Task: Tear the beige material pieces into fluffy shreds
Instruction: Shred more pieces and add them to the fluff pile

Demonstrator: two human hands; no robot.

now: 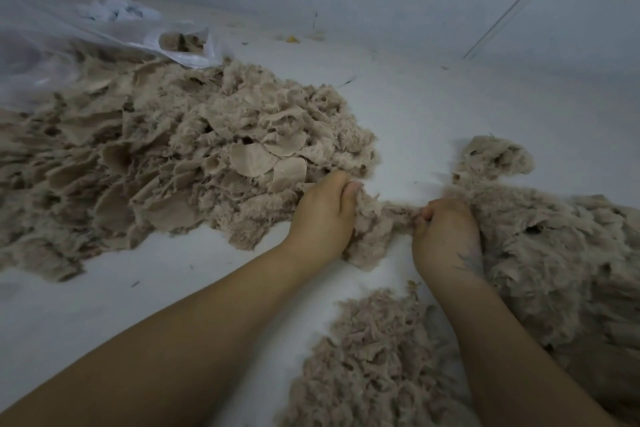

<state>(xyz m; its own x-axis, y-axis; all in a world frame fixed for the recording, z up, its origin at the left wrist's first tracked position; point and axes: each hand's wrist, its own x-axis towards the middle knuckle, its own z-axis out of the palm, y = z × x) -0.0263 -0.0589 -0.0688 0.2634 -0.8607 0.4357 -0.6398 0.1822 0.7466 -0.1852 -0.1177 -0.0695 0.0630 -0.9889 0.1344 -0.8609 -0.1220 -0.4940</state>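
A big heap of beige material pieces, flat and layered, covers the left of the white surface. My left hand grips one end of a beige piece at the heap's right edge. My right hand grips the other end, and the piece stretches thin and fuzzy between the two. A mound of fluffy shreds lies to the right of my right hand. A second, smaller patch of shreds sits near the bottom, beside my right forearm.
A clear plastic bag with some beige pieces in its mouth lies at the back left. The white surface meets a pale wall at the back. Small bits of debris lie near that wall.
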